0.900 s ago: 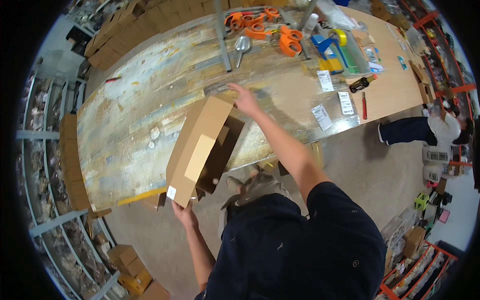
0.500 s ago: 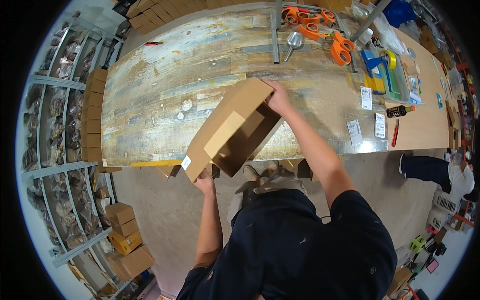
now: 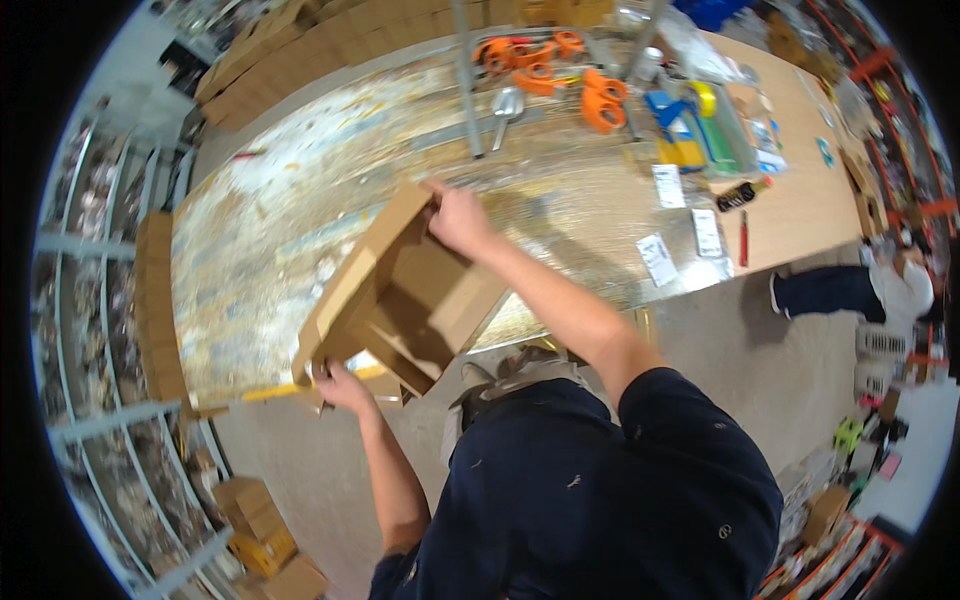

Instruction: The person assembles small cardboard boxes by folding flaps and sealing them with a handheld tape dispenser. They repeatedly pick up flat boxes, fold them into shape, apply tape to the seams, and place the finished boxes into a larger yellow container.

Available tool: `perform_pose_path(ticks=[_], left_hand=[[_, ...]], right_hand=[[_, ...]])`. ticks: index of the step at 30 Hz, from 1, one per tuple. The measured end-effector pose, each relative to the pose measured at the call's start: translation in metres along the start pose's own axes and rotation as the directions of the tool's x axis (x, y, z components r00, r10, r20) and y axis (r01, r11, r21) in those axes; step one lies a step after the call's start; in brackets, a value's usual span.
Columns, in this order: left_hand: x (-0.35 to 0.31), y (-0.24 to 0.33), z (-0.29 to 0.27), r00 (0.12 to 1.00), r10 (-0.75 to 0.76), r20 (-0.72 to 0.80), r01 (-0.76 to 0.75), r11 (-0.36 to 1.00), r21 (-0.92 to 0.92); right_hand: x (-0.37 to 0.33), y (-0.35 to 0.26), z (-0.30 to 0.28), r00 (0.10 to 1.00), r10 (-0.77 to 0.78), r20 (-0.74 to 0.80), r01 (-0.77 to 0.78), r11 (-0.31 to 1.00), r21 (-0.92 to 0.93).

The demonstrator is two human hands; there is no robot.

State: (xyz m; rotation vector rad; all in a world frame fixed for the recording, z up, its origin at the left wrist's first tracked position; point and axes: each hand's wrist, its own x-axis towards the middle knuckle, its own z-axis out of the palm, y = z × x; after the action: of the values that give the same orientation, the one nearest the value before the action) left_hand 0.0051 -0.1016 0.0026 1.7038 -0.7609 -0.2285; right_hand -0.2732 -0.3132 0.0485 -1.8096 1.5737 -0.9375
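Observation:
An open brown cardboard box (image 3: pixel 420 285) is tilted between my hands at the table's near edge, its opening facing me and its inside showing. My right hand (image 3: pixel 460 220) grips the far upper corner, with the thumb side over the rim. At the near left corner my left hand (image 3: pixel 343 388) is closed on the cardboard; some of its fingers are hidden behind the wall. A flap folds inward along the left side. Below the box lies the worn, paint-stained worktable (image 3: pixel 270 300).
Orange tape dispensers (image 3: pixel 603 100) and a metal scoop (image 3: pixel 507 104) lie at the back. White labels (image 3: pixel 656 259), a dark bottle (image 3: pixel 738 195) and a red cutter (image 3: pixel 744 238) are to the right. Boxes line the table's left edge; another person (image 3: pixel 850 290) is at far right.
The box has turned so that its opening faces me more, showing more of the inside. Both hands keep their hold. The whole view has shifted, with the table contents now further left.

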Motion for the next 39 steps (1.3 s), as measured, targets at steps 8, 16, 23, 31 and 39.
perform_pose_path(ticks=[8, 16, 23, 31, 39], left_hand=[[-0.114, -0.114, -0.044, 0.922, 0.258, 0.288, -0.313, 0.936, 0.163], [-0.134, -0.148, -0.094, 0.682, -0.421, 0.597, 0.132, 0.875, 0.466], [-0.109, -0.121, -0.081, 0.282, -0.817, 0.502, 0.958, 0.263, -0.110], [-0.111, -0.121, -0.026, 0.166, -0.738, 0.654, 0.930, 0.339, 0.146], [-0.124, -0.125, -0.026, 0.262, -0.693, 0.672, 0.957, 0.279, -0.085]], right_hand=[[-0.120, 0.112, -0.004, 0.970, -0.186, -0.156, 0.220, 0.946, 0.239], [-0.178, 0.193, -0.013, 0.864, 0.459, 0.207, -0.489, 0.863, 0.125], [-0.173, 0.170, -0.016, 0.703, 0.581, 0.412, -0.646, 0.277, 0.711], [-0.151, 0.182, 0.044, 0.779, 0.562, 0.280, -0.628, 0.701, 0.339], [-0.162, 0.194, 0.058, 0.782, 0.596, 0.185, -0.621, 0.719, 0.312]])
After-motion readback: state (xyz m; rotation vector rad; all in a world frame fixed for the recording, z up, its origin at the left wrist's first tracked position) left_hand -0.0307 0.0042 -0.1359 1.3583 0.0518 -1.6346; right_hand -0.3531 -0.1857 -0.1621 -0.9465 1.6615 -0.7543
